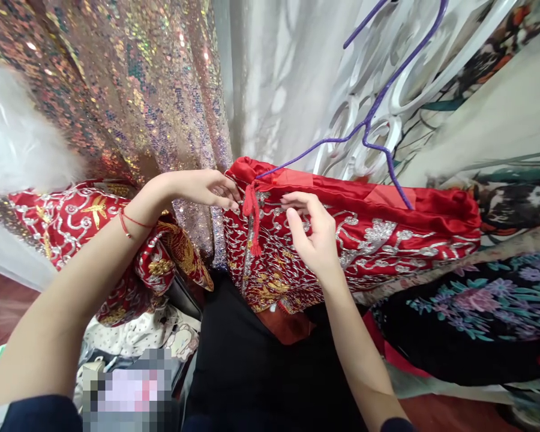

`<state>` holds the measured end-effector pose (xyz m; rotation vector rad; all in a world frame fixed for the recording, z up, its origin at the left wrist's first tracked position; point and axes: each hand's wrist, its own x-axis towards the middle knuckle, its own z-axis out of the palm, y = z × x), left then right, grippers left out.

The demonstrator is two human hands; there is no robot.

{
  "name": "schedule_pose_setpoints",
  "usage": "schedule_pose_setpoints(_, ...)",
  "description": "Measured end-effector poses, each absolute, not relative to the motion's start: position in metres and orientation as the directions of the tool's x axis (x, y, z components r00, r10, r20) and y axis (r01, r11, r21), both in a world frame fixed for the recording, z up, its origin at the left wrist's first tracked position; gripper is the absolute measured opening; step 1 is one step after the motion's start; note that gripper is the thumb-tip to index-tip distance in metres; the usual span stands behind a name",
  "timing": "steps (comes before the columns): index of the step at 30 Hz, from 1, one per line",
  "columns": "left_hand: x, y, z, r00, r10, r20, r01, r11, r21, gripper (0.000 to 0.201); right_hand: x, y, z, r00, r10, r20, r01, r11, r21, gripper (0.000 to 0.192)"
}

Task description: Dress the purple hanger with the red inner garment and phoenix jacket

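Observation:
A red satin garment [369,240], embroidered with silver and gold swirls, hangs on a purple wire hanger [366,123]; it looks like a skirt with a gathered waistband. Red tied cords with tassels [253,225] dangle from its waistband at the left. My left hand [213,189], its wrist wearing a thin red string, is at the garment's upper left corner, fingers slightly bent and apart. Whether the fingertips touch the cloth is unclear. In front of the embroidery, right of the tassels, my right hand [312,234] has its thumb and fingers apart with nothing between them.
Sequined cloth [162,84] hangs behind on the left, beside white fluff [22,126]. Another red embroidered piece [85,222] lies beyond my left forearm. A white scrollwork frame [427,78] stands behind the hanger. Black floral cloth [481,318] is at right.

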<state>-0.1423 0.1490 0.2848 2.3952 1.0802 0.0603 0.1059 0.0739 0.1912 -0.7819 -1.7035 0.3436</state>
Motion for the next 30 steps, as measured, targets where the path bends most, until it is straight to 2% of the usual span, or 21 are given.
schedule_pose_setpoints(3,-0.144,0.146,0.29,0.61,0.791,0.044,0.686,-0.555,0.47,0.026,0.097,0.079,0.189,-0.129,0.704,0.698,0.301,0.699,-0.649,0.019)
schedule_pose_setpoints(5,-0.141,0.141,0.294,0.587,0.797,0.142,0.63,-0.56,0.539,0.032,0.087,0.082,0.188,-0.182,0.718,0.671,0.262,0.693,-0.671,0.021)
schedule_pose_setpoints(7,-0.136,0.136,0.296,0.603,0.784,0.149,0.582,-0.56,0.589,0.04,0.076,0.084,0.188,-0.181,0.705,0.686,0.274,0.706,-0.653,0.017)
schedule_pose_setpoints(10,-0.13,0.133,0.292,0.65,0.752,0.114,0.561,-0.575,0.596,0.036,0.061,0.088,0.188,-0.108,0.681,0.725,0.398,0.697,-0.596,0.017)
schedule_pose_setpoints(14,-0.13,0.137,0.284,0.651,0.741,0.163,0.544,-0.606,0.581,0.029,0.052,0.092,0.189,-0.157,0.661,0.734,0.48,0.701,-0.528,0.033)
schedule_pose_setpoints(17,-0.132,0.14,0.284,0.672,0.722,0.165,0.52,-0.618,0.59,0.025,0.055,0.091,0.189,-0.158,0.638,0.753,0.502,0.709,-0.496,0.02)
schedule_pose_setpoints(20,-0.131,0.139,0.288,0.714,0.695,0.084,0.496,-0.588,0.638,0.028,0.06,0.09,0.191,-0.032,0.647,0.762,0.502,0.669,-0.548,0.011)
schedule_pose_setpoints(22,-0.13,0.138,0.291,0.755,0.655,0.011,0.473,-0.557,0.683,0.03,0.062,0.09,0.191,-0.011,0.684,0.73,0.428,0.663,-0.615,0.016)
schedule_pose_setpoints(24,-0.128,0.137,0.292,0.797,0.602,-0.05,0.453,-0.542,0.708,0.032,0.061,0.089,0.192,-0.104,0.738,0.666,0.279,0.665,-0.693,0.022)
schedule_pose_setpoints(27,-0.127,0.136,0.293,0.83,0.549,-0.099,0.453,-0.559,0.694,0.035,0.059,0.088,0.192,-0.253,0.781,0.571,0.05,0.6,-0.799,0.021)
schedule_pose_setpoints(30,-0.128,0.135,0.294,0.823,0.553,-0.131,0.491,-0.575,0.655,0.037,0.061,0.086,0.193,-0.223,0.822,0.523,-0.051,0.527,-0.849,0.028)
